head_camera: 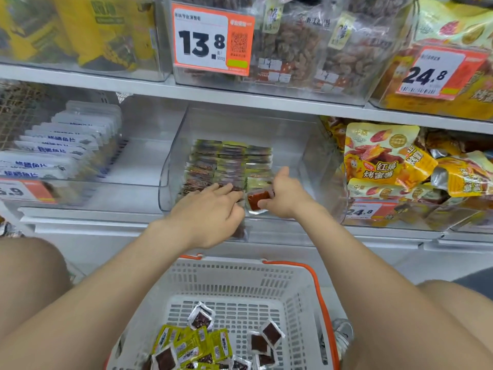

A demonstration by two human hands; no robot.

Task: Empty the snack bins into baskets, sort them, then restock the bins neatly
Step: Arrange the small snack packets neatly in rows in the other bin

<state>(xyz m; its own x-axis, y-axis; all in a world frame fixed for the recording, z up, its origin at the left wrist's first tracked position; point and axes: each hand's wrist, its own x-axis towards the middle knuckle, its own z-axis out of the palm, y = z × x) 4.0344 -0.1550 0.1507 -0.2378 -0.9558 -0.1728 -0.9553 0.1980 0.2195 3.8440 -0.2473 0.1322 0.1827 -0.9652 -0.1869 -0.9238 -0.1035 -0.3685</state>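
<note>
On the lower shelf at far left, a clear bin holds white-and-blue packets [66,145] standing in a tidy row. Next comes the middle snack bin [170,169], a clear tub pulled forward on the shelf, with flat small packets [229,164] laid in neat overlapping rows across its floor. Below it on the floor stands a white basket [293,289] with orange handles, holding loose yellow-green and dark brown sachets [197,343] scattered in its bottom. The left hand [210,212] reaches over the bin's front lip, its fingers lying on the front row; a dark packet shows under the palm, but whether the grip is closed on it I cannot tell. Just beside it, the right hand [285,196] has its grip pinched on a red-brown square packet [257,200] at the bin's front edge. Farther right, a bin is heaped with yellow roasted sweet potato bags [378,161].
</note>
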